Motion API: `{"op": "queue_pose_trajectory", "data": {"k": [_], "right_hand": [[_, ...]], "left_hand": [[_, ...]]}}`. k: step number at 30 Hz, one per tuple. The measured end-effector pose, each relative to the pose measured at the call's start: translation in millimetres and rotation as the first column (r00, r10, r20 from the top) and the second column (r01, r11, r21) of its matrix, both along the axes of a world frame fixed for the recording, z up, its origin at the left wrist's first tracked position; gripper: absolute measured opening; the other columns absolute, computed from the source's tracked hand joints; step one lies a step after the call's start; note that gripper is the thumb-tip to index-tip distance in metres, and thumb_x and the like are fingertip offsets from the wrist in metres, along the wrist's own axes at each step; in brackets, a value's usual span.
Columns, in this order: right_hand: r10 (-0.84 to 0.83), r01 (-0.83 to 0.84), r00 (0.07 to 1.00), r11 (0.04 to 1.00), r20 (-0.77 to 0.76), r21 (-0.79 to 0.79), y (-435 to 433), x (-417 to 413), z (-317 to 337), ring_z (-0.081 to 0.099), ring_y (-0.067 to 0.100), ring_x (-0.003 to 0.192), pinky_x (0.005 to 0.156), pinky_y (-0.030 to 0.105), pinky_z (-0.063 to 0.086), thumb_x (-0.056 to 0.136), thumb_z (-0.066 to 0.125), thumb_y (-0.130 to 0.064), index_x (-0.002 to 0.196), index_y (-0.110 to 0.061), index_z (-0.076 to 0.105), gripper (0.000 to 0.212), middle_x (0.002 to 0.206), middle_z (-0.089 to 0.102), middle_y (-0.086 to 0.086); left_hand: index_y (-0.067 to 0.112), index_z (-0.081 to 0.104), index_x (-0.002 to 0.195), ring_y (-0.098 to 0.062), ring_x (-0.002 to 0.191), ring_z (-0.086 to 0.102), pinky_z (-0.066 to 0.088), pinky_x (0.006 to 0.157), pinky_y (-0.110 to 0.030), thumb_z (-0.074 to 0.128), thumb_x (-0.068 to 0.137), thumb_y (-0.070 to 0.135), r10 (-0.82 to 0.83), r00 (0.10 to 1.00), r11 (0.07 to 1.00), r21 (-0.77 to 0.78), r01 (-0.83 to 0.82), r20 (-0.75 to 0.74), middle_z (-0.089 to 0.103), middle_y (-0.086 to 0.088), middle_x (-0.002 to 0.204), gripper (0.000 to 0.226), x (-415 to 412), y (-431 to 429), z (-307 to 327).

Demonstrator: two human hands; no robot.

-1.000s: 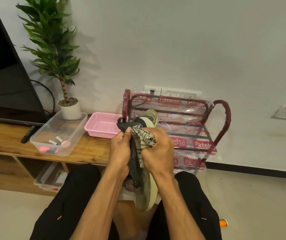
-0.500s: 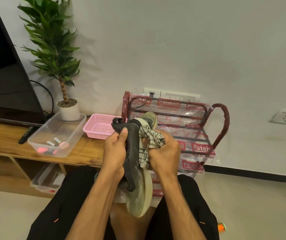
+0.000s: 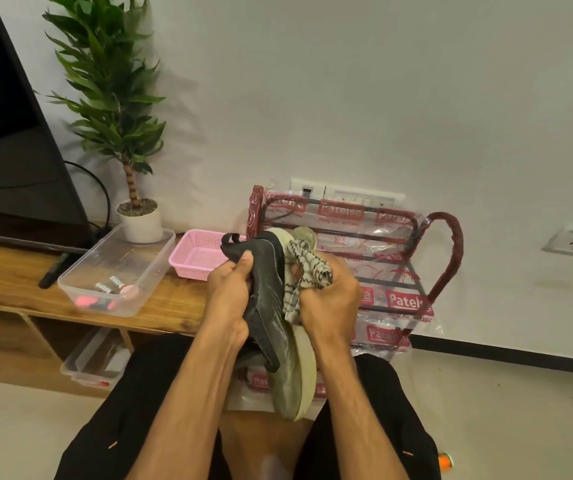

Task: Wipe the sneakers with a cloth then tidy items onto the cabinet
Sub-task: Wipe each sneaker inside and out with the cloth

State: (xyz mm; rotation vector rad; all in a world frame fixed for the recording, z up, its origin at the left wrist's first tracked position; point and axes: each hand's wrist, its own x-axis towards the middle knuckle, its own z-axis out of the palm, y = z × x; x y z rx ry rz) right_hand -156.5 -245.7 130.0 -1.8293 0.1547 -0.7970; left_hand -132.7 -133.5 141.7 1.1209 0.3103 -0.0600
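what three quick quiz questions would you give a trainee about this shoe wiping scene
1. True or false: the left hand grips the sneaker by its dark upper.
2. What does the right hand hold against the sneaker's pale sole? A) brush B) patterned cloth C) sponge
3. Fill in: on the cabinet, the white pot behind the clear container holds a green ____.
Key: 1 true; 2 B; 3 plant
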Motion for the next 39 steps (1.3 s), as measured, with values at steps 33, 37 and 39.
{"op": "queue_pose_trajectory", "data": {"k": [33, 37, 39], "right_hand": [[0.434, -0.487, 0.837, 0.869, -0.334, -0.09, -6, -24, 6, 0.07, 0.006, 0.078, 0.071, 0.03, 0.058, 0.076, 0.081, -0.012, 0.088, -0.017, 0.077, 0.014, 0.087, 0.075, -0.006], [0.277, -0.298, 0.936, 0.952, -0.219, -0.071, -5, -12, 3, 0.068, 0.005, 0.084, 0.075, 0.027, 0.057, 0.077, 0.081, -0.013, 0.093, -0.018, 0.078, 0.017, 0.092, 0.074, -0.007], [0.178, -0.192, 0.97, 0.978, -0.165, -0.077, -3, -5, 4, 0.068, 0.005, 0.084, 0.074, 0.028, 0.057, 0.079, 0.079, -0.016, 0.096, -0.019, 0.077, 0.017, 0.092, 0.074, -0.008]], "left_hand": [[0.009, 0.067, 0.093, -0.032, 0.095, 0.071, 0.057, 0.089, -0.047, 0.056, 0.099, 0.022, 0.212, 0.972, 0.976, -0.033, -0.217, -0.103, 0.074, -0.016, 0.096, 0.018, 0, 0, -17], [0.008, 0.067, 0.094, -0.029, 0.088, 0.071, 0.058, 0.086, -0.047, 0.056, 0.099, 0.024, 0.159, 0.982, 0.986, -0.032, -0.163, -0.104, 0.073, -0.018, 0.098, 0.02, -4, -7, -15], [0.007, 0.066, 0.093, -0.026, 0.081, 0.071, 0.059, 0.082, -0.044, 0.055, 0.1, 0.023, 0.153, 0.982, 0.987, -0.032, -0.157, -0.108, 0.073, -0.017, 0.094, 0.021, -5, -9, -14]]}}
